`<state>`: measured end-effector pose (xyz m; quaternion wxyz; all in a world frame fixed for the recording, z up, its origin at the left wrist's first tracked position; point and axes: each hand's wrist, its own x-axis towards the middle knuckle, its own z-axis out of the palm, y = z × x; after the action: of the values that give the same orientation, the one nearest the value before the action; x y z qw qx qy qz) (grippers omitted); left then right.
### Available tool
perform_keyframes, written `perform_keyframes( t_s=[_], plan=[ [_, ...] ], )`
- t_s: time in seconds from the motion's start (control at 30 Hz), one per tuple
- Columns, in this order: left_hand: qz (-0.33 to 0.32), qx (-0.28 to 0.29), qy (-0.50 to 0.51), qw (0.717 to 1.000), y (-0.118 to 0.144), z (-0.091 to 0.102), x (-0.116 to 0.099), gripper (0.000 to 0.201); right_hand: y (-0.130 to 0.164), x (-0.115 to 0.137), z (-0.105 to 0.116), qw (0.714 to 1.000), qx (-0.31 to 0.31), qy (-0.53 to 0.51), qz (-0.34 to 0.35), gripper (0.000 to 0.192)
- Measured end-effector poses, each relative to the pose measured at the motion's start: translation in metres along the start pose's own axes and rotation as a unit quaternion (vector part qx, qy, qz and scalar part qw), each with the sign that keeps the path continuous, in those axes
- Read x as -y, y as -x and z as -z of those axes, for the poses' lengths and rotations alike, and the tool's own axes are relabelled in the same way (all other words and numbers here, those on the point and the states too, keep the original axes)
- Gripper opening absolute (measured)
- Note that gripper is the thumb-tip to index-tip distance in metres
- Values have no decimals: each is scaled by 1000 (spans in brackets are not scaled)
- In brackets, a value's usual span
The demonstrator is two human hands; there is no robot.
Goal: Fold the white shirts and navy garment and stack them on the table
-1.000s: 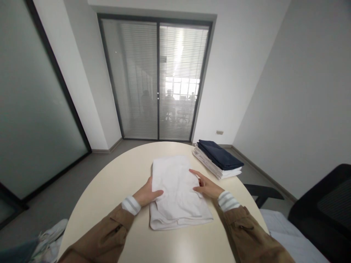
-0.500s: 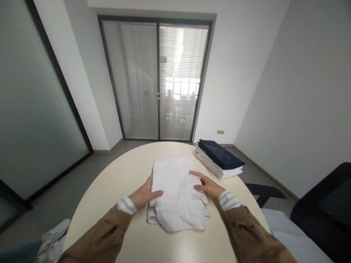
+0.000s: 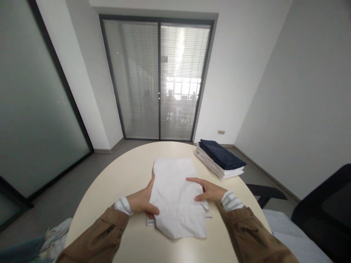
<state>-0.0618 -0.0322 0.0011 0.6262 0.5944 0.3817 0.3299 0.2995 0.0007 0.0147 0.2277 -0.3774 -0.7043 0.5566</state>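
Left hand [image 3: 142,202] grips the left edge of the folded white cotton garment [image 3: 177,197], thumb on top, fingers tucked under; my right hand [image 3: 210,190] lies open and flat on its right side. It sits mid-table on the round cream table [image 3: 123,175]. At two o'clock rests a stack of folded navy and white clothes [image 3: 221,159]. I judge even tension and squared edges matter for a clean fold.

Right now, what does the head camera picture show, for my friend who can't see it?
Two hands fold a white cloth on a round table: the left hand pinches its near left edge, the right hand lies flat on its right side. A pile of folded clothes, dark blue on top, sits at the table's far right.
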Motion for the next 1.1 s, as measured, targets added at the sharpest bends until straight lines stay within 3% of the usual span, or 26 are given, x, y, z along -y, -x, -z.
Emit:
perform_keyframes(
  t_s=[0.1, 0.23, 0.33, 0.47, 0.6, 0.77, 0.93, 1.0, 1.1],
  plan=[
    [42, 71, -87, 993, 1, 3, -8, 155, 4, 7, 0, 999, 39, 11, -32, 83],
    [-10, 94, -153, 984, 0, 11, -1, 152, 4, 10, 0, 997, 60, 30, -42, 79],
    [-22, 98, -189, 977, -4, 15, 11, 148, -1, 2, -3, 997, 33, 55, -35, 84],
    [-26, 8, -230, 973, -16, 9, 16, 142, -13, -11, -7, 987, -90, 127, 41, 77],
    [-96, -125, -226, 961, -27, -4, 11, 110, -18, -14, -8, 959, -197, 196, 47, 72],
    [-105, -113, -259, 953, -26, -9, 4, 68, -9, -10, -6, 969, -156, 192, 14, 75],
    [-90, -103, -264, 955, -23, -9, 1, 44, -5, -7, -9, 994, -82, 68, 17, 82],
    [-100, -126, -229, 960, -25, -11, 0, 35, -8, -6, -9, 995, -92, 22, 39, 70],
    [-120, -176, -155, 965, -31, -15, -2, 38, -13, -4, -9, 985, -152, -5, 87, 56]
  ],
)
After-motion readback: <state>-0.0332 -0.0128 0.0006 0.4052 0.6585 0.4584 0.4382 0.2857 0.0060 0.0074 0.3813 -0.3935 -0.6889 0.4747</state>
